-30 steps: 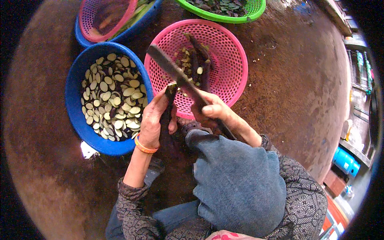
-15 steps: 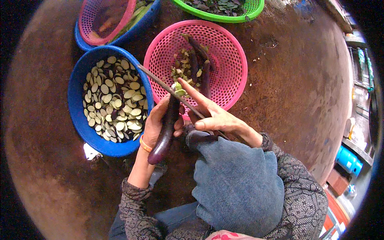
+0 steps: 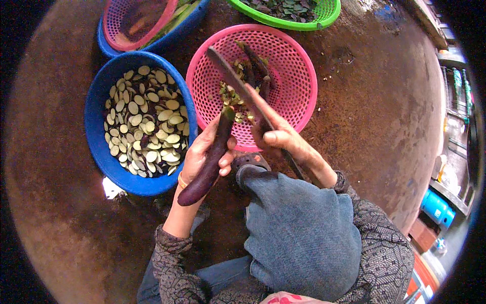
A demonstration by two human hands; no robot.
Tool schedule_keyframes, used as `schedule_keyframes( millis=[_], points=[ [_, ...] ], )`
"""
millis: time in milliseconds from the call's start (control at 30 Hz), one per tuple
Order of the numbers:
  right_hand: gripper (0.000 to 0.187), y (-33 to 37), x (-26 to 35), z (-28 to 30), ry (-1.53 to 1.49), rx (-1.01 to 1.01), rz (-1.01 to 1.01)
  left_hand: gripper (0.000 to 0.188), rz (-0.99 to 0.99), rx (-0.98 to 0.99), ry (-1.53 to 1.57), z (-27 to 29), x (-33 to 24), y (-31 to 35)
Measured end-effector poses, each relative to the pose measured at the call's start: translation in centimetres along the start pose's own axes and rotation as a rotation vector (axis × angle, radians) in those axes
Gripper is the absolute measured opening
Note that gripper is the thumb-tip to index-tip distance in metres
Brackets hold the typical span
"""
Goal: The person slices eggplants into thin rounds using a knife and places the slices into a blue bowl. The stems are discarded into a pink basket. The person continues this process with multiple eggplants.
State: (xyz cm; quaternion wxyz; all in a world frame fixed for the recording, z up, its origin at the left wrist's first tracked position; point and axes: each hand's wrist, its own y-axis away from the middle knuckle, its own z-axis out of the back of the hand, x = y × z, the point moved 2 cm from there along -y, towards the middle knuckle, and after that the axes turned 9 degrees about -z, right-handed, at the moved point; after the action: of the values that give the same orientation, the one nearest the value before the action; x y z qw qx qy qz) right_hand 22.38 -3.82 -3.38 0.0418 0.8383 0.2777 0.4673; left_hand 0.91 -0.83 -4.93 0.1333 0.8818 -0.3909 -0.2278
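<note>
My left hand (image 3: 198, 154) is wrapped round a long dark purple eggplant (image 3: 205, 175). Its greenish upper end looks trimmed and points away from me. In my right hand (image 3: 291, 142) is a long dark knife (image 3: 230, 76), its blade slanting up and left, just right of the eggplant's top and apart from it. Beyond both hands, a pink perforated basket (image 3: 308, 119) holds a few whole eggplants (image 3: 255, 61) and pale green trimmings (image 3: 230, 96). On the left stands a blue basin (image 3: 96, 152) with many oval eggplant slices (image 3: 136, 121).
Behind the blue basin, a pink colander (image 3: 109, 38) sits in another blue container (image 3: 105, 46) with long green stalks. A green basket (image 3: 283, 23) of dark leaves is at the far top. My denim-covered knee (image 3: 298, 228) rises below my right hand. A blue cylinder (image 3: 438, 207) lies far right.
The knife has come off the eggplant's stem end and swung up and right. The pale green piece at that end is gone from it. My left hand still grips the eggplant.
</note>
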Motion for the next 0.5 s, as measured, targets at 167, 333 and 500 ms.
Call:
schedule_keyframes(
  millis=[167, 333, 500],
  points=[
    [0.110, 0.0, -1.4, -2.5, -0.113, 0.121, -0.035, 0.043, 0.008, 0.023, -0.067, -0.6, -0.2, -0.8],
    [0.084, -0.1, -1.7, -0.3, -0.159, 0.077, -0.140, 0.044, 0.060, -0.030, -0.326, -1.4, -1.3, 1.0],
    [0.083, -0.2, -0.8, 1.8, -0.131, -0.129, -0.074, 0.045, 0.077, 0.017, -0.175, -1.4, -1.1, 2.7]
  ],
)
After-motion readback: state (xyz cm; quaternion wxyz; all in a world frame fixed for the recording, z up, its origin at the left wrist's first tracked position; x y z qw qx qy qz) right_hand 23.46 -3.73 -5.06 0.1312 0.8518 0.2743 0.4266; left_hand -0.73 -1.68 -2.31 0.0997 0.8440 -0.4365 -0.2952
